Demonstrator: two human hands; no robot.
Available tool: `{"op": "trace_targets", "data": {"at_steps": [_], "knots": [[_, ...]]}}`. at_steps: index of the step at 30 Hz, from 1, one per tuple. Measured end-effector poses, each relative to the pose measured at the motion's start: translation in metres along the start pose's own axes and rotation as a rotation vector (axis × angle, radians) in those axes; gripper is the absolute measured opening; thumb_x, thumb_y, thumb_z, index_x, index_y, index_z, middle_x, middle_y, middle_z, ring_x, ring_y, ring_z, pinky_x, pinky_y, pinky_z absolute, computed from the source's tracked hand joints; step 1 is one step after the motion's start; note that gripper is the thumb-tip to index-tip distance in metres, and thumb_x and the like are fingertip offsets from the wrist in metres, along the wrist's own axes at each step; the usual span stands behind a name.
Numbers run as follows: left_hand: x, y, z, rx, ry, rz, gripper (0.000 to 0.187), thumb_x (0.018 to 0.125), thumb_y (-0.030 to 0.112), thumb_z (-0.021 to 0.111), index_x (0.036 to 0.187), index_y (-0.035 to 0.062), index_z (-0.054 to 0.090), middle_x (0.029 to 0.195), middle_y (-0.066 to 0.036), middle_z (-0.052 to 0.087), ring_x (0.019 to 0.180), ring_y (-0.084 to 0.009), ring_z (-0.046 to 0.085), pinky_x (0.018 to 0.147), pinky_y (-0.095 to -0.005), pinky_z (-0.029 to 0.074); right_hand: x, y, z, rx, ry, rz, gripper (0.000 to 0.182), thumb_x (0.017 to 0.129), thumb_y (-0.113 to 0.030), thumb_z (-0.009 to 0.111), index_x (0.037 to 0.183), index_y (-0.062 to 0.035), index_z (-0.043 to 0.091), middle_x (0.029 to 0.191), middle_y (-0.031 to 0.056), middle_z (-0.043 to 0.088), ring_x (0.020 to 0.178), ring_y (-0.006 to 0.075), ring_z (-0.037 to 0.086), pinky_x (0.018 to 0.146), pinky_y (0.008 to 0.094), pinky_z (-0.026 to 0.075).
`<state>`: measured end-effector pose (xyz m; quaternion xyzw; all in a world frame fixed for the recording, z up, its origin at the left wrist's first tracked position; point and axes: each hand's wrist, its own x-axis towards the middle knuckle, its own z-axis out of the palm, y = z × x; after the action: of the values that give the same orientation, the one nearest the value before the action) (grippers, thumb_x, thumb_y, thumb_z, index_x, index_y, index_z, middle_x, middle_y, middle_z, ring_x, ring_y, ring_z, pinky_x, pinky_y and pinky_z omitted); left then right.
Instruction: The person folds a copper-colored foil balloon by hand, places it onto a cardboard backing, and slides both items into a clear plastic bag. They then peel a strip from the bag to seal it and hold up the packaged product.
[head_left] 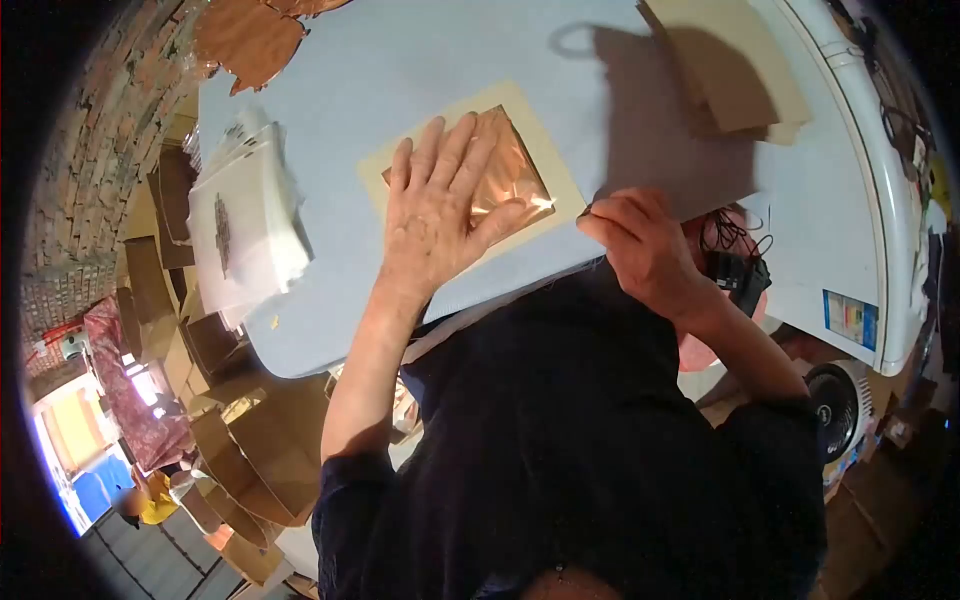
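Observation:
A shiny copper-coloured foil sheet [522, 175] lies on a tan card [568, 190] near the middle of the table. My left hand [432, 210] rests flat on the foil and the card's left part, its fingers stretched out and the thumb apart. At the card's lower right corner is my right hand [645, 245], its thumb and fingertips pinched together. Whatever lies between those fingertips is too small to make out.
Clear plastic sleeves [245, 225] are stacked on the table's left side. Copper foil pieces [250, 40] lie at the back left, tan cards [725, 65] at the back right. Beyond the right edge are black cables [735, 265] and a fan [835, 410]. Cardboard boxes [255, 450] stand lower left.

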<state>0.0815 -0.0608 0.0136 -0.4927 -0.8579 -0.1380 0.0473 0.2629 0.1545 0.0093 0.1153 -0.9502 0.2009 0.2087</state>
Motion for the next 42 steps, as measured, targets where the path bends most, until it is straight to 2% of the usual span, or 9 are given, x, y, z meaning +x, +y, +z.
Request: {"op": "trace_targets", "data": {"at_steps": [8, 14, 20, 23, 29, 32, 35, 38, 42], "knots": [[0.001, 0.000, -0.001, 0.005, -0.009, 0.002, 0.085, 0.096, 0.070, 0.056, 0.161, 0.0165, 0.043, 0.166, -0.010, 0.041, 0.154, -0.0376, 0.032, 0.125, -0.0590, 0.019, 0.000, -0.003, 0.003, -0.038, 0.032, -0.025, 0.037, 0.076, -0.003, 0.074, 0.112, -0.0039, 0.066, 0.107, 0.0081, 0.061, 0.104, 0.0292, 0.060, 0.093, 0.0458, 0.048], [-0.001, -0.003, 0.002, -0.004, 0.030, 0.015, 0.084, 0.095, 0.066, 0.059, 0.158, 0.0119, 0.046, 0.163, -0.011, 0.044, 0.152, -0.0377, 0.034, 0.125, -0.0583, 0.021, 0.010, -0.001, -0.007, 0.044, -0.065, -0.022, 0.041, 0.076, 0.000, 0.071, 0.116, -0.0045, 0.064, 0.105, 0.0092, 0.062, 0.107, 0.0317, 0.060, 0.095, 0.0463, 0.050], [-0.003, -0.003, 0.000, -0.054, 0.060, 0.016, 0.081, 0.094, 0.064, 0.063, 0.154, 0.0108, 0.051, 0.162, -0.012, 0.045, 0.153, -0.0390, 0.034, 0.125, -0.0597, 0.023, 0.057, 0.010, 0.006, 0.005, 0.121, 0.078, 0.032, 0.084, -0.004, 0.070, 0.115, -0.0015, 0.063, 0.109, 0.0140, 0.061, 0.103, 0.0350, 0.061, 0.093, 0.0452, 0.052], [-0.004, -0.005, 0.001, -0.037, 0.026, 0.010, 0.083, 0.095, 0.066, 0.061, 0.158, 0.0142, 0.047, 0.166, -0.011, 0.040, 0.154, -0.0393, 0.032, 0.126, -0.0582, 0.020, 0.066, 0.021, 0.012, -0.073, -0.039, 0.146, 0.025, 0.090, -0.008, 0.068, 0.113, -0.0012, 0.062, 0.112, 0.0161, 0.061, 0.104, 0.0373, 0.061, 0.092, 0.0463, 0.052], [-0.004, -0.005, 0.002, -0.066, 0.042, 0.004, 0.083, 0.094, 0.066, 0.060, 0.158, 0.0147, 0.047, 0.166, -0.010, 0.041, 0.154, -0.0391, 0.031, 0.126, -0.0580, 0.020, 0.063, 0.015, 0.013, 0.091, -0.121, 0.402, 0.024, 0.093, -0.011, 0.066, 0.113, 0.0011, 0.061, 0.105, 0.0202, 0.063, 0.098, 0.0388, 0.064, 0.086, 0.0468, 0.053], [-0.004, -0.006, 0.003, -0.079, 0.038, 0.000, 0.084, 0.095, 0.067, 0.059, 0.159, 0.0153, 0.046, 0.166, -0.010, 0.041, 0.154, -0.0390, 0.032, 0.127, -0.0581, 0.019, 0.052, 0.022, 0.004, 0.347, -0.208, 0.519, 0.033, 0.100, -0.014, 0.064, 0.130, 0.0002, 0.061, 0.100, 0.0102, 0.067, 0.080, 0.0208, 0.066, 0.071, 0.0353, 0.054], [-0.005, -0.007, 0.005, -0.076, 0.043, 0.008, 0.085, 0.095, 0.068, 0.058, 0.160, 0.0158, 0.045, 0.166, -0.009, 0.041, 0.154, -0.0390, 0.032, 0.127, -0.0583, 0.019, 0.052, 0.003, -0.028, 0.929, -0.334, 1.033, 0.044, 0.105, -0.020, 0.061, 0.144, -0.0005, 0.055, 0.099, 0.0065, 0.069, 0.081, 0.0125, 0.063, 0.070, 0.0301, 0.054], [-0.004, -0.007, 0.002, -0.082, 0.032, -0.004, 0.085, 0.095, 0.069, 0.058, 0.160, 0.0161, 0.045, 0.166, -0.009, 0.041, 0.154, -0.0389, 0.033, 0.127, -0.0586, 0.019, 0.046, -0.017, -0.044, 1.070, -0.304, 1.154, 0.048, 0.105, -0.021, 0.059, 0.149, -0.0014, 0.053, 0.097, 0.0052, 0.069, 0.081, 0.0130, 0.064, 0.070, 0.0301, 0.054], [-0.004, -0.008, 0.003, -0.101, 0.046, 0.002, 0.084, 0.096, 0.069, 0.057, 0.160, 0.0163, 0.044, 0.165, -0.009, 0.042, 0.154, -0.0390, 0.033, 0.126, -0.0585, 0.019, 0.057, -0.028, -0.046, 1.227, -0.187, 1.328, 0.043, 0.103, -0.022, 0.062, 0.141, -0.0017, 0.057, 0.091, 0.0038, 0.064, 0.077, 0.0124, 0.060, 0.065, 0.0291, 0.051]]}}
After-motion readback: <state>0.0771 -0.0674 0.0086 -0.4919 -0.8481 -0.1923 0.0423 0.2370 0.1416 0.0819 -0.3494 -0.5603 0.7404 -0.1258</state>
